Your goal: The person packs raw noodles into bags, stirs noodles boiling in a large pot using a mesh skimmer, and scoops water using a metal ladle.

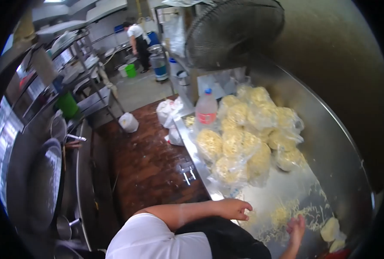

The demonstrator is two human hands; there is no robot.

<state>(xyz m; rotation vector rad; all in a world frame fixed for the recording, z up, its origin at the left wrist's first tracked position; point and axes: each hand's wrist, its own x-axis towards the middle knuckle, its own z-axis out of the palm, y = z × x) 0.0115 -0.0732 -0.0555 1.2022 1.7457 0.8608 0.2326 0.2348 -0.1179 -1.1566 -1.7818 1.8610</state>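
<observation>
On my remote feed, the right grip [296,227] is nearer the loose noodle heap [280,216], which lies on the metal worktop [284,183] just to its left and slightly beyond, with no clear long axis. Its fingers are bent and blurred; I can't tell whether they pinch strands. Left of the heap, my left grip [236,209] curls, contents unclear. Beyond sit bagged noodles [233,149], then a bottle [206,107].

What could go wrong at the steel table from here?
1. Loose noodles lie near the left hand and right hand; some might get brushed off the steel table.
2. Bagged noodles are piled up; a nudge could make one bag slide.
3. The bottle stands near the table's edge and might get knocked off.
</observation>
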